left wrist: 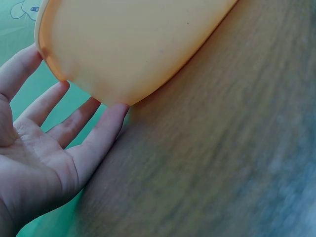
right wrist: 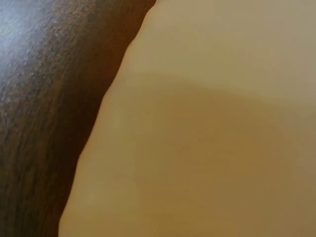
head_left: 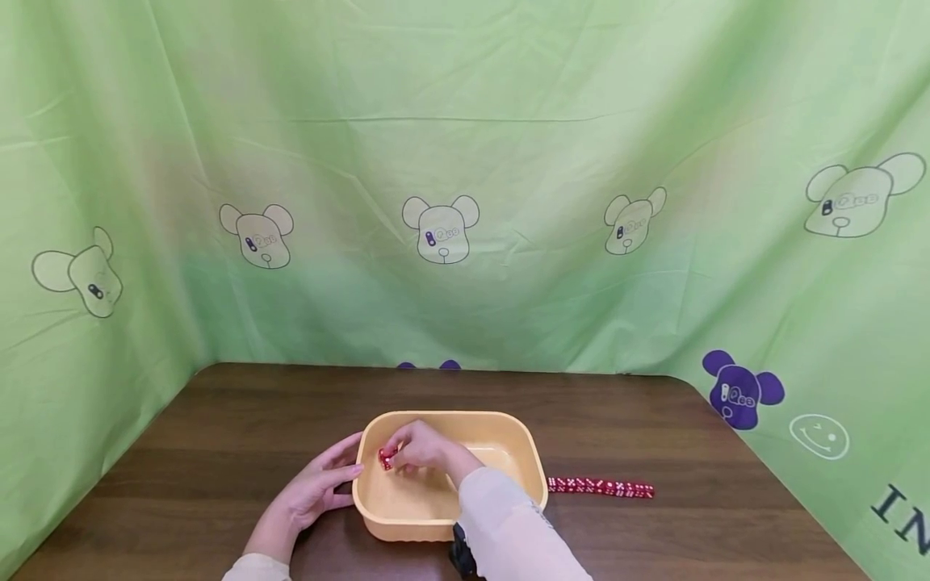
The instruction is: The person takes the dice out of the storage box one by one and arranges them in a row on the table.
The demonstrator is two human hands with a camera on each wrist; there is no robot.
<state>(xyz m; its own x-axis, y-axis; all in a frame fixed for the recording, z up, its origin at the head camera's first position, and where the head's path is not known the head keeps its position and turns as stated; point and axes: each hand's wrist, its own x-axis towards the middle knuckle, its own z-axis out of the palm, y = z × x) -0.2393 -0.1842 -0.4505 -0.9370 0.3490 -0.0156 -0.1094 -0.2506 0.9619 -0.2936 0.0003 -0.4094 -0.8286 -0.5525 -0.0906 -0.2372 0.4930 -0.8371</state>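
A pale orange plastic basin (head_left: 450, 528) with rounded corners stands on the table. Spread fingers of my left hand (head_left: 314, 491) touch its left outer wall, and the left wrist view shows the fingertips of that hand (left wrist: 54, 143) against the basin wall (left wrist: 128, 44). My right hand (head_left: 425, 448) reaches over the rim into the basin and pinches red dice (head_left: 385, 458) with white pips near the left inner wall. How many dice it holds is hidden by the fingers. Only the basin's outer side (right wrist: 207, 148) shows in the right wrist view, without the hand.
A straight row of several red dice (head_left: 601, 486) extends to the right from the basin's right side on the dark wood table (head_left: 240, 436). A green cloth (head_left: 349, 153) printed with bear heads hangs behind the table and along both sides.
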